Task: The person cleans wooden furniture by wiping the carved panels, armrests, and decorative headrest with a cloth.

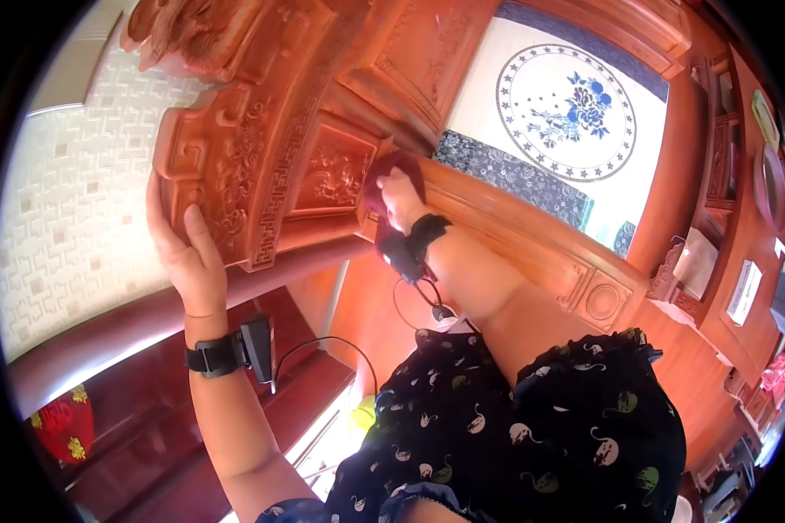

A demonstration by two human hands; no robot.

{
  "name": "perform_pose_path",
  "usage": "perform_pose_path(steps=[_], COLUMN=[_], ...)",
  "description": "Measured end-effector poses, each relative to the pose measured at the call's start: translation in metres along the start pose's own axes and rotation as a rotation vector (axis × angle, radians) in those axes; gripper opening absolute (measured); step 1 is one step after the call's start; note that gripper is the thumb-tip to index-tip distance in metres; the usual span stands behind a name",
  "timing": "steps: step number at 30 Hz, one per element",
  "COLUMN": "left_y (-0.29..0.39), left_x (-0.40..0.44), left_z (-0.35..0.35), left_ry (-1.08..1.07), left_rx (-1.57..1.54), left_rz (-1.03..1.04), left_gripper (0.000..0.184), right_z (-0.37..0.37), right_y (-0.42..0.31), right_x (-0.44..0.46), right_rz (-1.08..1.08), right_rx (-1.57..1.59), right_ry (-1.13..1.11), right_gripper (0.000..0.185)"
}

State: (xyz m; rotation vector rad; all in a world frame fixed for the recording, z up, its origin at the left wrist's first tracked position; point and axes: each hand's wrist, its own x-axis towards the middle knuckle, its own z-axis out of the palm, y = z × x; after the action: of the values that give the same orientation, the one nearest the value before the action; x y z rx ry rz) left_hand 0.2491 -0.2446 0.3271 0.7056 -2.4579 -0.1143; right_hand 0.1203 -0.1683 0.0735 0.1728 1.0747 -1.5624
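My left hand (186, 257) rests on the end of a carved reddish wooden piece (227, 166), thumb on its face and the other fingers along its outer edge. My right hand (399, 196) presses a dark red cloth (382, 179) against the wood beside a small carved panel (331, 172), its fingers bent over the cloth. Both wrists carry black straps with small devices and cables. A white cushion (567, 113) with a blue floral circle and patterned borders lies on the seat, beyond my right hand.
Patterned wallpaper (87, 209) is at the left. Below it are a dark red wooden surface (148, 444) and a red item with yellow flowers (64, 424). Wooden shelves (722, 157) with several objects stand at the right. A thin black cable hangs near my left wrist.
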Motion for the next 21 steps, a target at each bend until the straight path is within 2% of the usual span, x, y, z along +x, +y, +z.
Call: perform_pose_path(steps=[1, 2, 4, 6, 7, 8, 10, 11, 12, 14, 15, 16, 18, 20, 21], left_y=[0.001, 0.002, 0.004, 0.006, 0.006, 0.005, 0.004, 0.004, 0.004, 0.001, 0.0, 0.0, 0.003, 0.002, 0.001], left_x=[0.0, 0.0, 0.001, 0.001, 0.0, 0.0, 0.0, -0.001, 0.0, 0.0, 0.0, -0.001, 0.0, 0.0, 0.0], left_z=[0.0, 0.001, 0.0, 0.0, 0.0, 0.0, -0.002, -0.002, -0.001, -0.002, -0.002, -0.002, -0.001, 0.0, -0.001], left_ry=[-0.004, -0.002, -0.002, 0.004, 0.001, -0.002, -0.014, -0.013, -0.007, -0.009, -0.014, -0.013, -0.006, -0.006, -0.006], left_rx=[-0.003, -0.012, -0.021, -0.02, -0.02, -0.012, 0.001, 0.017, 0.032, 0.036, 0.035, 0.039, 0.014, 0.019, 0.023], left_rz=[0.006, -0.001, -0.001, 0.003, 0.007, 0.001, -0.004, -0.003, -0.002, -0.006, -0.009, -0.016, -0.015, -0.009, 0.001], left_gripper=[0.045, 0.045, 0.045, 0.045, 0.045, 0.045, 0.045, 0.045, 0.045, 0.045, 0.045, 0.045, 0.045, 0.045, 0.045], right_z=[0.005, 0.01, 0.016, 0.012, 0.003, -0.011, -0.028, -0.017, -0.007, -0.015, -0.022, -0.018, -0.032, -0.028, -0.024], right_y=[0.007, 0.018, 0.015, 0.058, 0.097, 0.127, 0.163, 0.087, 0.06, 0.053, 0.05, 0.03, 0.04, 0.024, 0.023], right_x=[-0.008, -0.009, -0.036, -0.014, 0.014, 0.046, 0.09, 0.028, 0.01, 0.005, 0.002, -0.023, -0.001, -0.02, -0.025], right_rz=[-0.03, -0.111, 0.077, 0.096, 0.111, 0.108, -0.163, 0.179, 0.131, 0.026, -0.006, -0.083, -0.164, -0.239, -0.298], right_rx=[-0.032, -0.001, 0.04, -0.166, -0.047, -0.044, -0.276, 0.116, -0.351, -0.018, -0.118, -0.009, 0.151, 0.113, -0.075], right_ry=[0.051, 0.015, 0.029, 0.024, -0.139, -0.14, -0.328, -0.253, -0.146, -0.229, -0.094, 0.061, -0.039, -0.068, -0.025], right_gripper=[0.046, 0.025, 0.04, 0.035, 0.034, 0.034, 0.032, 0.028, 0.025, 0.028, 0.029, 0.028, 0.028, 0.028, 0.029])
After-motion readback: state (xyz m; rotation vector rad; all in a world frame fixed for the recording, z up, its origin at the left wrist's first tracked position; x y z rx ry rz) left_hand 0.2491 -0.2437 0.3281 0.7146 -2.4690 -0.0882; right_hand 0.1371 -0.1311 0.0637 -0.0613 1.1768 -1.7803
